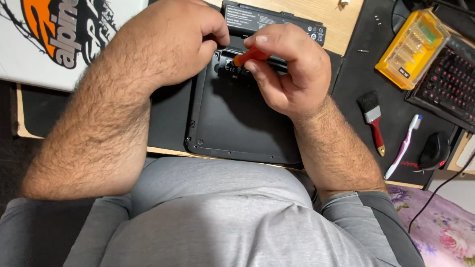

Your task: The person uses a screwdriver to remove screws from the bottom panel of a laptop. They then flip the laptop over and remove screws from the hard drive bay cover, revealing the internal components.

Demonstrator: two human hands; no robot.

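A black laptop (232,123) lies upside down on the desk before me, its battery bay open at the far edge. My right hand (292,69) is closed around a small screwdriver with an orange-red handle (250,55), its tip pointing into the battery bay. My left hand (173,39) rests on the laptop's far left corner, fingers curled down at the bay's edge. The removed black battery (277,22) lies just beyond the laptop.
To the right lie a small paintbrush (372,118), a white and pink toothbrush (403,146), a yellow case of screwdriver bits (413,47), a keyboard with red keys (450,84) and a black mouse (435,151). A white printed sheet (59,39) sits far left.
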